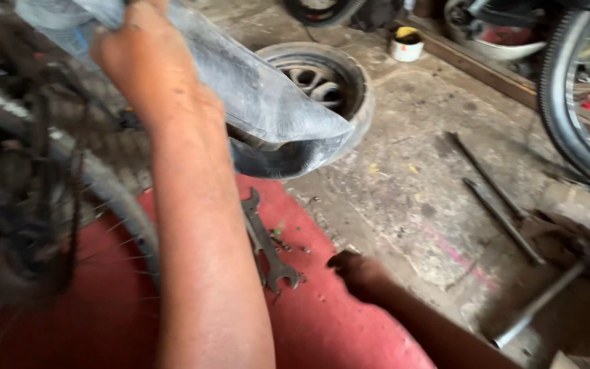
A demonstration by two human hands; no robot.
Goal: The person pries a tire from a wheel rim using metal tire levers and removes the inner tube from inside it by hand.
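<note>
Concrete workshop floor, red mat [349, 328] down, hands well apart.
Left hand [148, 58] is up high, clamped on the grey mudguard [268, 102] over the spoked wheel [114, 198]. Right hand [356, 270] is low on the mat, fingers curled; whether it holds anything, I cannot tell. Spanners [268, 246] lie just beside it, small bits scattered around. Tyre [329, 82] rests flat behind the mudguard, rods [500, 198] off right.

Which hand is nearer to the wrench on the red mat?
The right hand. It is low, just to the right of the wrench. The left hand is high up, gripping the grey mudguard.
</note>
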